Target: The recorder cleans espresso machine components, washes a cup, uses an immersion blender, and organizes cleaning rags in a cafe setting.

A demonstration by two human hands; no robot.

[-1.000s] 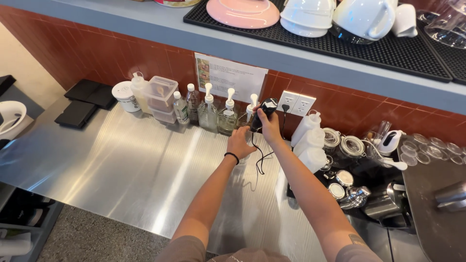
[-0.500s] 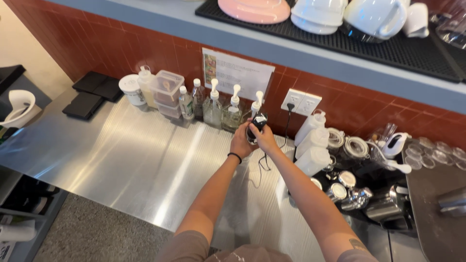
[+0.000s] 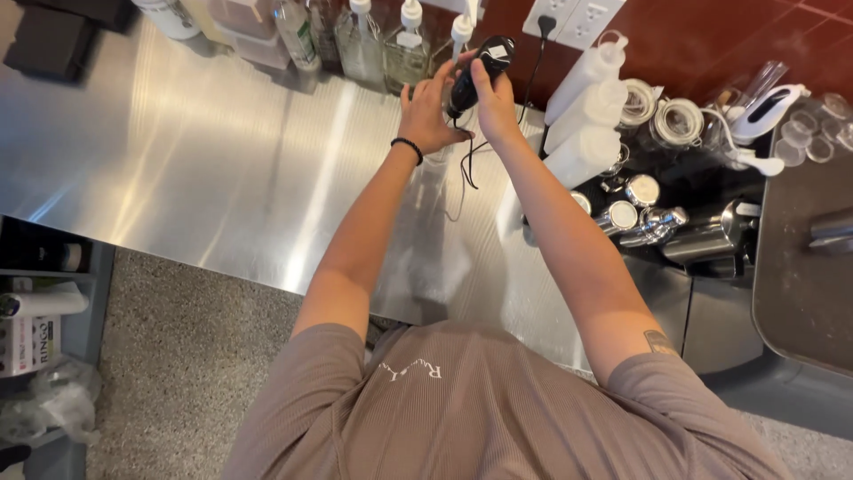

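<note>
Steel counter [image 3: 222, 169], brushed and reflective; grey speckled floor [image 3: 191, 373] at 8 o'clock. Pump bottles [image 3: 382, 40] line the 12 o'clock edge. Our left hand [image 3: 428, 116] and right hand [image 3: 493, 100], fingers curled closed, grip a black corded device [image 3: 480, 71]. White squeeze bottles [image 3: 586, 116] at 2 o'clock.

I see a row of clear pump bottles [image 3: 378, 40] at the back of the steel counter [image 3: 178, 160], some with pale labels. Left of them stands a slim bottle with a green label [image 3: 293, 36]. Three white squeeze bottles [image 3: 586, 116] stand on the right. On a low shelf at far left lies a white printed package [image 3: 31, 342].
</note>
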